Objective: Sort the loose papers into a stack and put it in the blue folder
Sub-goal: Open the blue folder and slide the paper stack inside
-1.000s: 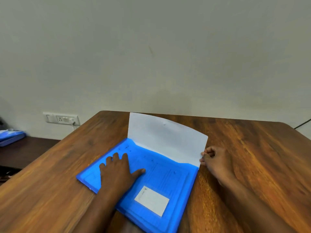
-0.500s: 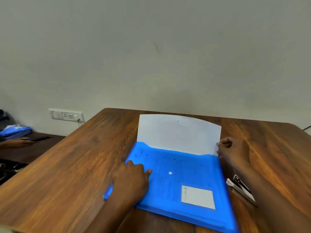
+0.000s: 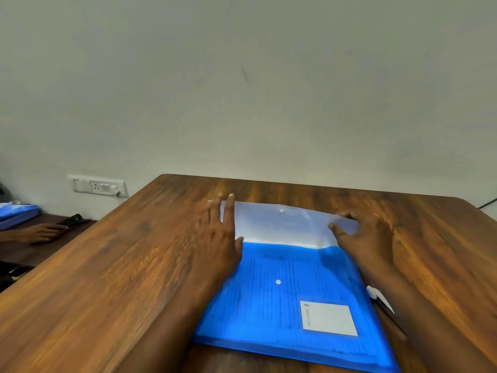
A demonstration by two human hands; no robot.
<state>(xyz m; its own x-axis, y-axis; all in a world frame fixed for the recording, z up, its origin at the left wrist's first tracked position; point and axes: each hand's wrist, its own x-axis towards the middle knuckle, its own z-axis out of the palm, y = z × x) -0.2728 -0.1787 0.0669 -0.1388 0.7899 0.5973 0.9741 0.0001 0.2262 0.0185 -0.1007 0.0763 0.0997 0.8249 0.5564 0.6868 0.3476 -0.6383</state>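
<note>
The folder (image 3: 282,300) is lying flat on the table (image 3: 107,265) between both hands. The left hand (image 3: 217,238), fingers straight, is resting at its left edge; the right hand (image 3: 360,238) is pinching the flap (image 3: 282,224).

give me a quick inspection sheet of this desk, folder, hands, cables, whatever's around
surface: wooden table, the folder lies flat on it
job's things: blue folder with printed papers showing through it; its pale flap is open, snap not fastened; white label on the front
clutter: a small white and dark object beside the folder's right edge, too blurred to name
hands: left hand flat, fingers straight at the flap's left end; right hand pinches the flap's right corner
cables: a dark cable at the far right edge; a plug in the wall socket
surroundings: plain wall; another person's hand on a side desk by a phone
</note>
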